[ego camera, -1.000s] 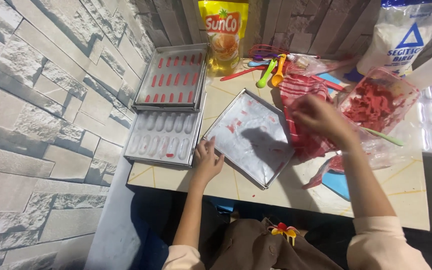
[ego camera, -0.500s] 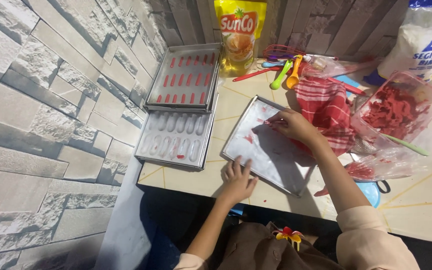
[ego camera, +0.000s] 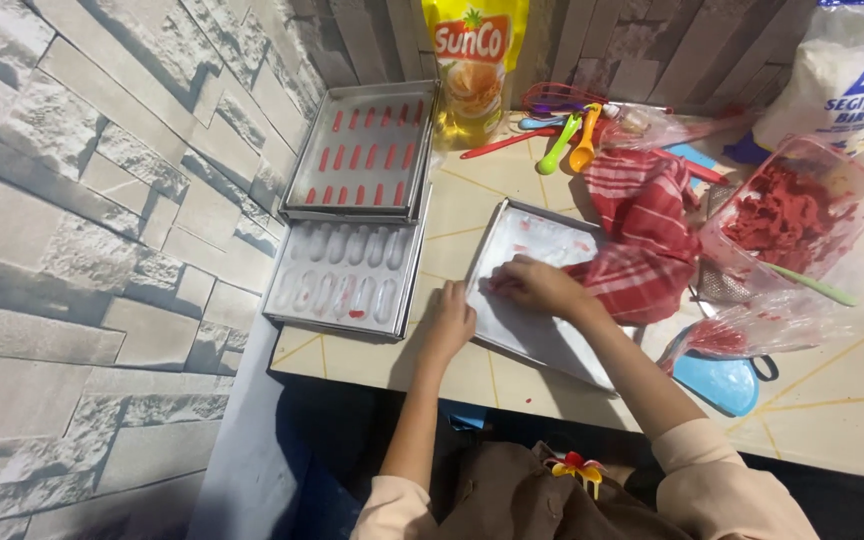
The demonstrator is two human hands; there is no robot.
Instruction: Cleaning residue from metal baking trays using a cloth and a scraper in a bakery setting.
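A flat metal tray (ego camera: 537, 335), smeared with red, lies at the table's front edge. My left hand (ego camera: 449, 320) rests flat on the table with its fingertips against the tray's left rim. On the tray's surface my right hand (ego camera: 532, 285) lies with fingers curled down; a reddish bit shows at the fingertips, but whether it is held is unclear. A red striped cloth (ego camera: 652, 225) lies over the tray's right side. Further right stands a clear container of red dough (ego camera: 787, 205).
A moulded tray (ego camera: 342, 280) with empty oblong wells sits left of the flat tray, and behind it is a tray of red strips (ego camera: 367, 150). A yellow oil pouch (ego camera: 472, 60), coloured spoons (ego camera: 572, 140), a white bag (ego camera: 852, 70), a blue lid (ego camera: 717, 380) and a stone-pattern wall (ego camera: 102, 200) surround them.
My right hand has come from the red dough container leftward onto the flat tray. My left hand stays at the tray's left rim.
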